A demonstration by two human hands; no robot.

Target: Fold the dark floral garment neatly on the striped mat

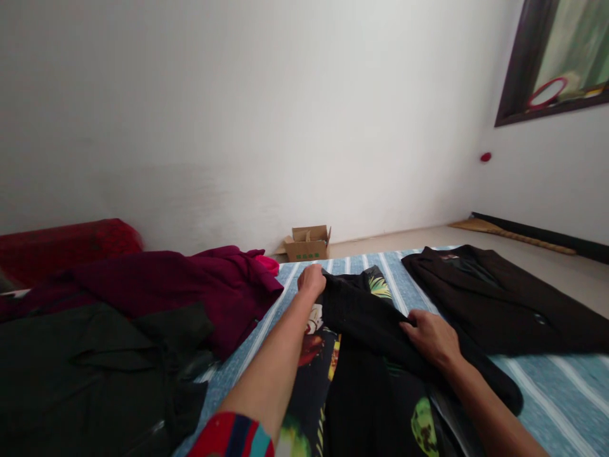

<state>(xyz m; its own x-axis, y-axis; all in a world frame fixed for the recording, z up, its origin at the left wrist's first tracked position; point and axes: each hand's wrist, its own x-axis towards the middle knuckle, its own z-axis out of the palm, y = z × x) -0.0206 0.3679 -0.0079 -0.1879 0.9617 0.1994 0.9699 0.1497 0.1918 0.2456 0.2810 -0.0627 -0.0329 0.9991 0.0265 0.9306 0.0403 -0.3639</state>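
A black garment with a colourful print (pixel 311 374) lies lengthwise on the blue striped bedding (pixel 537 381) in front of me. My left hand (pixel 311 282) is closed on a black sleeve (pixel 361 311) of it, near the far end. Farther down and to the right, my right hand (pixel 432 336) pinches the same sleeve, which stretches between both hands across the print. Its lower stretch passes under my right forearm and bulges out on the far right side. My fingertips are partly hidden in the cloth.
On the right lies a folded dark brown jacket (pixel 495 304). To the left are a maroon garment (pixel 181 285) and a dark green garment (pixel 90 374), with a red bundle (pixel 71 247) behind. A cardboard box (pixel 308 247) stands by the wall beyond the bedding.
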